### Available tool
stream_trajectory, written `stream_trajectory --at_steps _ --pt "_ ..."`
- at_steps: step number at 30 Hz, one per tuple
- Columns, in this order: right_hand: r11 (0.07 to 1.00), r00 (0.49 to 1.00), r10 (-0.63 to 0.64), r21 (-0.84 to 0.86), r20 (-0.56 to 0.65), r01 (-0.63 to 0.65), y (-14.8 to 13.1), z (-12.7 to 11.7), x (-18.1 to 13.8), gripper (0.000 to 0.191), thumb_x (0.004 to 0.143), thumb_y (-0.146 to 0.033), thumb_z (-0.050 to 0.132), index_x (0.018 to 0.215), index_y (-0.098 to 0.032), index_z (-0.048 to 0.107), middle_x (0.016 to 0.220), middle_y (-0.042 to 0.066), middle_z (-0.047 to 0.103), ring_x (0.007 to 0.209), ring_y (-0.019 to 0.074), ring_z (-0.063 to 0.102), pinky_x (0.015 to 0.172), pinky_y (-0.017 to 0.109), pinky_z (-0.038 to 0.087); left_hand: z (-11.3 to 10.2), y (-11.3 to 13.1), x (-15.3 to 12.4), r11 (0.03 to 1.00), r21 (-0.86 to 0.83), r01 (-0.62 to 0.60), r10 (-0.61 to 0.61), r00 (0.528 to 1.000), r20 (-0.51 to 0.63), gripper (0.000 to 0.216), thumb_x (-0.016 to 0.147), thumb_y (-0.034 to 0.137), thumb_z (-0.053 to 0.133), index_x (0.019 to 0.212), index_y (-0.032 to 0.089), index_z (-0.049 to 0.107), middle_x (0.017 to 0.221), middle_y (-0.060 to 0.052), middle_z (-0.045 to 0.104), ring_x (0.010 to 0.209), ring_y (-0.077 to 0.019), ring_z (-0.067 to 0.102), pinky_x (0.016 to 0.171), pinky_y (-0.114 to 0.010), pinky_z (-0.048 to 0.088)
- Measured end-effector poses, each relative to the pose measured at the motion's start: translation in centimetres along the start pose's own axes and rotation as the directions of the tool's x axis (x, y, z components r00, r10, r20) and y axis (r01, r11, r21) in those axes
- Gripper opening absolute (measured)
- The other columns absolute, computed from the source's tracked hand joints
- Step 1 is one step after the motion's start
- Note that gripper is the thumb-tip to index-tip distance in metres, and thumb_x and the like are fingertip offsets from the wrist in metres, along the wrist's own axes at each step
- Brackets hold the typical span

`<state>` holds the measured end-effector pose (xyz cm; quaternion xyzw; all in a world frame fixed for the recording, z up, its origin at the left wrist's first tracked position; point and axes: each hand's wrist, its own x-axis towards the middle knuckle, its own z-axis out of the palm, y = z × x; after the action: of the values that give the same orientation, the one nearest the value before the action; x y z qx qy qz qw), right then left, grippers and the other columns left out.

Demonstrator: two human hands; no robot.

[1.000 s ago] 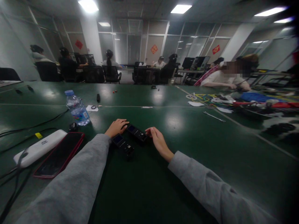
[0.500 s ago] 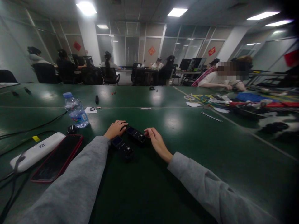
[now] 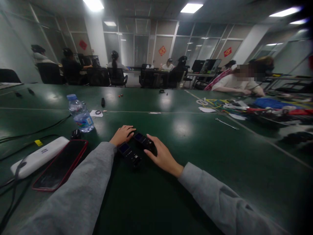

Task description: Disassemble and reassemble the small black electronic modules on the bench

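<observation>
Two small black handheld devices with little dark screens lie side by side on the green table [image 3: 186, 195]. My right hand [image 3: 165, 158] has its thumb and fingers around the lower end of the right device [image 3: 143, 141]. The left device [image 3: 129, 155] lies slightly nearer me, untouched by the right hand. Stretched out flat at the upper ends of the devices is my left hand [image 3: 122, 135], its fingertips just beside the right device's screen. I cannot tell whether they touch it.
To the left are a red-edged phone [image 3: 61, 164], a white power bank [image 3: 40, 156] with black cables, a small black block [image 3: 76, 133] and a water bottle [image 3: 81, 116]. A wrench [image 3: 227, 123] and heaped cables [image 3: 232, 106] lie right. Across the table a person [image 3: 234, 83] leans over.
My right hand has moved from beside the right device onto its lower end and closed around it. My left hand has stayed in place. The view has shifted slightly.
</observation>
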<state>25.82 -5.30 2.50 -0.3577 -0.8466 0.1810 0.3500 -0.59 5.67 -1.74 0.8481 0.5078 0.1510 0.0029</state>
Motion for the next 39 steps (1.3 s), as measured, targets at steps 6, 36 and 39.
stream_trajectory --at_steps 6,36,39 --pt "0.996 0.991 0.012 -0.084 0.135 0.000 0.3 0.3 -0.2 0.059 0.096 -0.032 0.051 0.150 -0.028 0.027 0.147 0.009 0.036 0.124 0.0245 0.050 0.104 0.047 0.047 0.0 0.0 0.0 1.000 -0.015 -0.013 0.013 1.000 -0.009 0.041 0.098 0.040 0.038 0.133 0.027 0.054 0.142 -0.005 0.052 0.128 -0.0244 0.045 0.104 -0.045 0.041" --pt "0.906 0.994 -0.046 -0.415 0.101 0.085 -2.9 1.6 0.5 0.051 0.094 -0.038 0.050 0.142 -0.027 0.041 0.142 0.010 0.047 0.143 0.0261 0.023 0.114 0.063 0.004 -1.5 1.0 -0.8 0.998 -0.045 -0.045 0.044 0.998 -0.039 0.036 0.098 0.032 0.041 0.131 0.027 0.054 0.139 -0.007 0.053 0.128 -0.0220 0.045 0.104 -0.044 0.042" --pt "0.897 0.999 0.027 -0.441 0.030 -0.011 -2.3 1.7 0.5 0.050 0.095 -0.040 0.049 0.143 -0.027 0.040 0.142 0.011 0.047 0.144 0.0274 0.022 0.113 0.065 0.007 -1.9 1.3 -0.9 0.997 -0.067 -0.034 0.033 0.999 -0.026 0.038 0.097 0.032 0.042 0.133 0.025 0.053 0.140 -0.007 0.052 0.130 -0.0230 0.044 0.105 -0.046 0.041"
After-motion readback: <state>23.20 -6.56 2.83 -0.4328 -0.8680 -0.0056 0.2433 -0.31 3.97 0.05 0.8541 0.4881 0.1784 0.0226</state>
